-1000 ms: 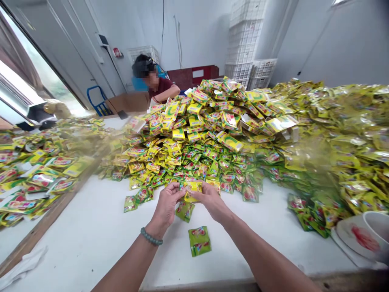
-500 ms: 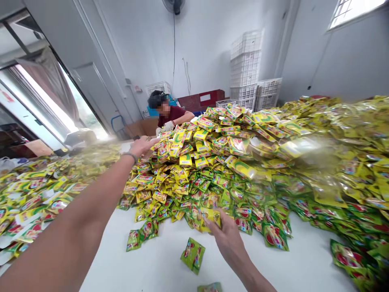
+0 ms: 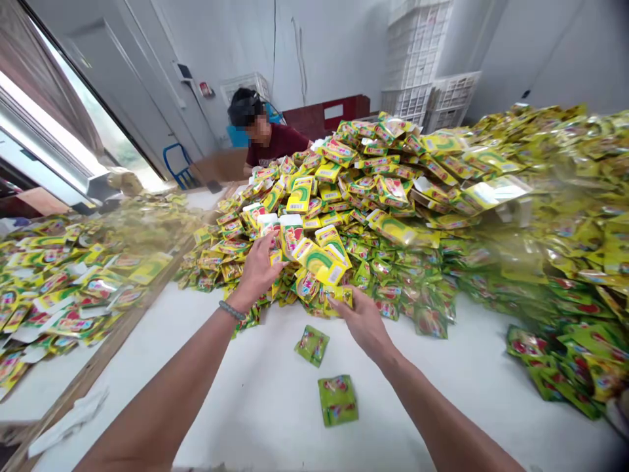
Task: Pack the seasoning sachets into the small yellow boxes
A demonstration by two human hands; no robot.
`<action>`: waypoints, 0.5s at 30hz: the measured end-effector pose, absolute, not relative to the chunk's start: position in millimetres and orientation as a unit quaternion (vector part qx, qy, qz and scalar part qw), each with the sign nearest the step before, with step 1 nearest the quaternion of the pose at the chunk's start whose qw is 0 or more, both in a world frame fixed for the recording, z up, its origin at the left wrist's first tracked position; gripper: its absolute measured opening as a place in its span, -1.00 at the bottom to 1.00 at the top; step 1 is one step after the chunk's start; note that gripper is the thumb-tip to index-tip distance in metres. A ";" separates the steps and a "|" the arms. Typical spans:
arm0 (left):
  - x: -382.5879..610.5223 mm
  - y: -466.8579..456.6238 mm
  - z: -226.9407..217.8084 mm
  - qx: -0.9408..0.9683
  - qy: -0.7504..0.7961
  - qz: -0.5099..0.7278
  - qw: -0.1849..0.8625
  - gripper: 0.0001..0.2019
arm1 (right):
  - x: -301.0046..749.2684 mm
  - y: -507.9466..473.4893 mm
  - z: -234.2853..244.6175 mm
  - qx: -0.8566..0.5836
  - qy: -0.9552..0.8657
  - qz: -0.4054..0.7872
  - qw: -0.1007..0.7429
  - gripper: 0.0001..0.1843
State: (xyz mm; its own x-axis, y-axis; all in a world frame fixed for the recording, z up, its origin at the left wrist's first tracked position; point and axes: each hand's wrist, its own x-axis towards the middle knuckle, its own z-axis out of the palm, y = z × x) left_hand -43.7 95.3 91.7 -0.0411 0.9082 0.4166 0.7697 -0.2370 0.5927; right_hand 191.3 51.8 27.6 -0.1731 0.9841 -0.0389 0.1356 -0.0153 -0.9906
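My left hand is at the front of the heap, thumb and fingers apart, touching a small yellow-and-green carton with watermelon pictures. Beside it another carton stands with its white flap up. A yellow carton lies tilted between my hands. My right hand pinches a small yellow packet at the heap's lower edge. Nearer me, two green packets lie on the white table: one packet and another packet.
A large heap of cartons and green packets spreads to the right. More cartons lie left of a wooden strip. Across the table sits a person in a dark red shirt. White crates are stacked behind.
My left hand has drawn back from the heap's top toward me, and several cartons have come down in front of it. My right hand keeps the yellow packet. The view has tilted down.
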 end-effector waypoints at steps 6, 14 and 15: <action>-48.5 27.2 55.9 0.548 0.685 0.438 0.195 -0.61 | 187.7 51.5 22.0 -0.483 -0.599 0.503 0.395 -0.54; -28.4 -23.2 52.7 0.192 0.523 0.687 0.466 -0.61 | 177.7 27.6 37.9 -0.305 -0.523 0.714 0.352 -0.48; -23.3 -25.7 51.7 0.174 0.516 0.683 0.486 -0.65 | 178.2 26.9 39.1 -0.308 -0.526 0.709 0.354 -0.48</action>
State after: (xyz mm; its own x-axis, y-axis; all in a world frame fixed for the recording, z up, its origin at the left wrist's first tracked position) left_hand -23.3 -25.7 51.7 -0.4674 0.8439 -0.2635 -0.4840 0.0052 0.8751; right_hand 178.2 26.9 39.1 -0.5591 0.8266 -0.0644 -0.1774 -0.1952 -0.9646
